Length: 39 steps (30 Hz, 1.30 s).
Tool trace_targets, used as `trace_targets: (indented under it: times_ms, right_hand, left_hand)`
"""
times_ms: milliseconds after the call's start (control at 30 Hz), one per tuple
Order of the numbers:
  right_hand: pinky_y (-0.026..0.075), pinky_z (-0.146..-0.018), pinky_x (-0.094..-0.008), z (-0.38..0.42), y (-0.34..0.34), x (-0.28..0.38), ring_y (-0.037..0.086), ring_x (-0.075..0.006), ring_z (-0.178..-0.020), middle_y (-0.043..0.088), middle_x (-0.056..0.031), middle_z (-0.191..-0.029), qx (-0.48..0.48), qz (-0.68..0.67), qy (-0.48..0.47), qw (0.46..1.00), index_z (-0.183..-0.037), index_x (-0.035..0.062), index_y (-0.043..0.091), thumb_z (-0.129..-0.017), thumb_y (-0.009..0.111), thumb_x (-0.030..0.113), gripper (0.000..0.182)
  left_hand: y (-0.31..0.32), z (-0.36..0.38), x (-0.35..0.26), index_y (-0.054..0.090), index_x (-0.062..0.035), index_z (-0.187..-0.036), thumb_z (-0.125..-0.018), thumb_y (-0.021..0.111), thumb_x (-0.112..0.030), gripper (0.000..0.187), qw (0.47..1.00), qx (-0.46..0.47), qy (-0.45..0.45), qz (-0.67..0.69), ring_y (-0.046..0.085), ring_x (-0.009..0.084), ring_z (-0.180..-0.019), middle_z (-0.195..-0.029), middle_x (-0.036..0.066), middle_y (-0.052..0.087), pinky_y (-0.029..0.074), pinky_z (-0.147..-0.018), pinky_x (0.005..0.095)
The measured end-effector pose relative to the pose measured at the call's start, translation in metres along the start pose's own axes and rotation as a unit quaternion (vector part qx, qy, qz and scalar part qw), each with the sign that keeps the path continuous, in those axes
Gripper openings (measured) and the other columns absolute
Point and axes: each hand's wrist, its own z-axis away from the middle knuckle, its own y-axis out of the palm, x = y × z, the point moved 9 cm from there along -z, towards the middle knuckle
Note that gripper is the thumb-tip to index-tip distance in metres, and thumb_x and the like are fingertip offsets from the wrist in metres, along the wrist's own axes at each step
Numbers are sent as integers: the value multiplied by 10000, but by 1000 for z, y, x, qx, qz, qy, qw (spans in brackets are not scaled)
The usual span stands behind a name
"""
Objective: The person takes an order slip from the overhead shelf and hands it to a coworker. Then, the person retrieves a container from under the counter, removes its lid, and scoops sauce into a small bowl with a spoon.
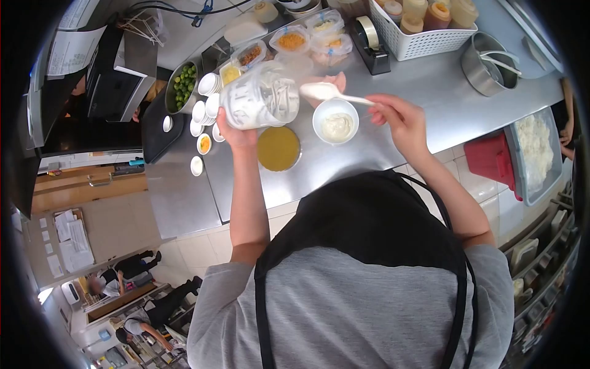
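Observation:
My left hand (238, 130) is closed round the lower side of a clear plastic jar (261, 98), tilted over the counter, with white cream smeared inside. Between the fingers and thumb of my right hand (396, 120) is the handle of a white spoon (332, 92). Its bowl-shaped end carries white cream and hovers above the far rim of a small white bowl (335, 123). More cream lies inside that bowl. A round mustard-coloured disc (278, 149), perhaps a lid, rests between my hands. Behind the spoon is a pinkish shape that I cannot make out.
Small white cups (204, 144) stand left of the jar, near a pot of green limes (184, 86). Food tubs (291, 40), a tape dispenser (370, 46), a white basket of bottles (424, 43) and a metal pot (490, 64) line the back. People are at lower left.

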Motion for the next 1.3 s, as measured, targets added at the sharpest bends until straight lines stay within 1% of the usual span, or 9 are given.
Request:
trace_targets:
  times_ms: [33, 100, 333, 433, 600, 733, 833, 900, 1300]
  right_hand:
    - [492, -604, -266, 1, -3, -12, 592, -125, -679, 638, -81, -820, 1, 0, 0, 1000, -994, -12, 638, -820, 534, -30, 203]
    - [516, -603, -293, 33, 18, 5, 613, -203, -705, 632, -94, -845, 27, 325, -390, 861, -1001, 16, 637, -695, 535, -82, 337]
    - [521, -619, -325, 31, 21, -16, 607, -257, -708, 626, -107, -859, 41, 341, -355, 869, -985, 32, 640, -617, 533, -86, 401]
    - [511, -618, -310, 28, 18, -25, 598, -229, -679, 627, -104, -853, 62, 332, -327, 883, -1014, 12, 628, -682, 533, -81, 357]
    - [483, -645, -243, 6, 2, -83, 562, -94, -670, 641, -33, -819, 86, -51, 164, 981, -1068, -12, 606, -903, 499, 35, 202]
    - [475, -661, -233, -4, 8, -55, 566, -84, -681, 645, -26, -836, 68, -119, 177, 975, -1072, -10, 604, -919, 502, 68, 199]
    - [496, -653, -254, -28, 12, -5, 600, -117, -700, 653, -54, -841, 58, -16, 17, 998, -1061, -7, 608, -863, 539, 31, 213]
    - [521, -641, -296, -14, 38, 69, 631, -189, -733, 660, -96, -853, 70, 305, -420, 852, -1056, 17, 617, -758, 583, 7, 300]
    - [522, -591, -359, -29, 95, 92, 637, -253, -678, 628, -110, -780, 114, 421, -390, 811, -826, 10, 621, -669, 569, 18, 166]
  left_hand:
    - [-4, 0, -2, 396, -8, -1300, -839, 388, -471, 653, 1000, -1, 0, 0, 449, 297, -1201, -1291, 140, 474, 348, -1019, 424]
    - [-8, -1, -6, 391, -14, -1308, -841, 374, -478, 659, 1000, 10, 10, 23, 441, 300, -1209, -1301, 142, 465, 341, -1024, 430]
    - [-2, 6, -8, 377, -17, -1320, -850, 352, -483, 662, 999, 31, 2, 45, 431, 299, -1217, -1315, 142, 451, 330, -1034, 434]
    - [-2, 7, -5, 370, -20, -1327, -854, 348, -489, 666, 997, 43, -6, 58, 427, 300, -1220, -1314, 141, 452, 326, -1037, 438]
    - [-2, 12, 9, 365, -39, -1340, -864, 330, -493, 659, 991, 24, -61, 116, 418, 303, -1227, -1324, 135, 445, 312, -1044, 460]
    - [10, 17, 17, 365, -46, -1342, -872, 314, -486, 646, 990, 4, -91, 109, 415, 305, -1230, -1330, 133, 440, 311, -1043, 468]
    - [22, 23, 32, 368, -41, -1338, -878, 307, -476, 637, 978, 27, -153, 140, 417, 306, -1230, -1326, 137, 445, 321, -1038, 466]
    - [34, 27, 33, 370, -36, -1335, -880, 310, -470, 631, 980, 46, -160, 106, 427, 309, -1221, -1317, 142, 455, 331, -1033, 462]
    - [62, 29, 10, 408, -20, -1303, -859, 356, -481, 642, 992, 55, -92, 67, 475, 297, -1174, -1275, 153, 490, 363, -1010, 438]
